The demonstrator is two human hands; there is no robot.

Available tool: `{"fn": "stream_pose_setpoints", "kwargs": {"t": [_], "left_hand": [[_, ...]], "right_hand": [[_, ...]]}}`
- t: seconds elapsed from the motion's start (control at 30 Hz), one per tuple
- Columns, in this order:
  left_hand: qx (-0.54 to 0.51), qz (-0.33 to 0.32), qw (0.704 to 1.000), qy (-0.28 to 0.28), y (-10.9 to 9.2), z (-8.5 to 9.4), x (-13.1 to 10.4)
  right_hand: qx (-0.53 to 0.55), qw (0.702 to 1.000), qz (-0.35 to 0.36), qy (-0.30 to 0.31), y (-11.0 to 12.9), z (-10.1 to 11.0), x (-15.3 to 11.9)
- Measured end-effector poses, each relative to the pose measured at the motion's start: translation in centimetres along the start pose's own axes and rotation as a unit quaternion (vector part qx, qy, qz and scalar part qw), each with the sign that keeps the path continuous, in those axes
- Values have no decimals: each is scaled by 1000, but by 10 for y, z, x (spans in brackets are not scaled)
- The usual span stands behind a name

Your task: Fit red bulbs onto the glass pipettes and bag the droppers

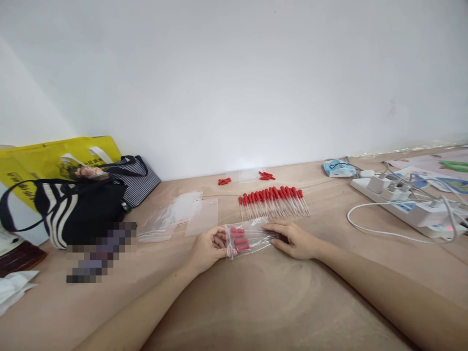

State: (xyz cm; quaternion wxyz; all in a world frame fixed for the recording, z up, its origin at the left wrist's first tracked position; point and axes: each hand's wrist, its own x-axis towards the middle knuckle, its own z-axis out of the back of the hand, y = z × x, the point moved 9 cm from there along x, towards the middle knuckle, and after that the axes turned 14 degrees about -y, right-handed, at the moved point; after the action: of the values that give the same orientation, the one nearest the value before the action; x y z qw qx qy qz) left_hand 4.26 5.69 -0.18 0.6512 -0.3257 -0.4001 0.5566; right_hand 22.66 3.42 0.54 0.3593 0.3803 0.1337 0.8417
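A clear zip-lock bag (256, 240) lies between my hands, with 3 red-bulbed droppers (241, 241) inside, their bulbs toward the left. My left hand (209, 247) pinches the bag's left end between thumb and fingers. At the other end, my right hand (294, 239) grips the bag, thumb below and fingers above, over the droppers' thin clear tubes. Just beyond the bag, a row of several more droppers (272, 196) lies side by side, red bulbs toward the wall.
Flat clear zip-lock bags (175, 214) are spread to the left. Two small piles of red bulbs (224, 181) sit near the wall. A power strip (398, 200) with cables is at right, near a blue mask (339, 168). Bags, including a black one (87, 209), stand at left.
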Motion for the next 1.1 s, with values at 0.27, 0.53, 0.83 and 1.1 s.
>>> {"fn": "stream_pose_setpoints", "kwargs": {"t": [0.27, 0.53, 0.83, 1.1], "left_hand": [[65, -45, 995, 67, -2, -8, 0], [82, -86, 986, 114, -8, -11, -5], [5, -14, 991, 132, 2, -8, -2], [15, -40, 991, 131, -7, -10, -4]], "right_hand": [[6, 1000, 7, -3, 2, 1, -1], [15, 999, 22, 21, 6, -3, 0], [-3, 1000, 16, 2, 2, -2, 0], [6, 1000, 31, 2, 6, 1, 0]]}}
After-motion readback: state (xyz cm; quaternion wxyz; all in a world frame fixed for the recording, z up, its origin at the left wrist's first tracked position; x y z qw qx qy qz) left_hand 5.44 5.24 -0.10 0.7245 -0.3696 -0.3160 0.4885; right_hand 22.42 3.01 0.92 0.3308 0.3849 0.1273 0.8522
